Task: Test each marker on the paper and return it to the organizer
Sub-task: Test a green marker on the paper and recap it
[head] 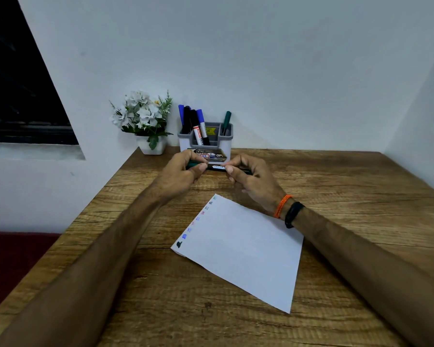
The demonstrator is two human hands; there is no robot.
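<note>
I hold a green marker (217, 168) level in front of the organizer, above the table. My left hand (186, 171) grips its green cap end, and my right hand (248, 176) grips the barrel end. Behind them stands the grey and white organizer (227, 136). Its left slot holds several markers (194, 123) with blue and black caps, and its right slot holds one green marker (226, 122). A white sheet of paper (243, 251) lies on the table below my hands, with small coloured test marks (193, 225) along its left edge.
A white pot of artificial white flowers (145, 121) stands left of the organizer against the wall. The wooden table (348, 186) meets walls at the back and right. Its left edge drops to a dark red surface (13, 259).
</note>
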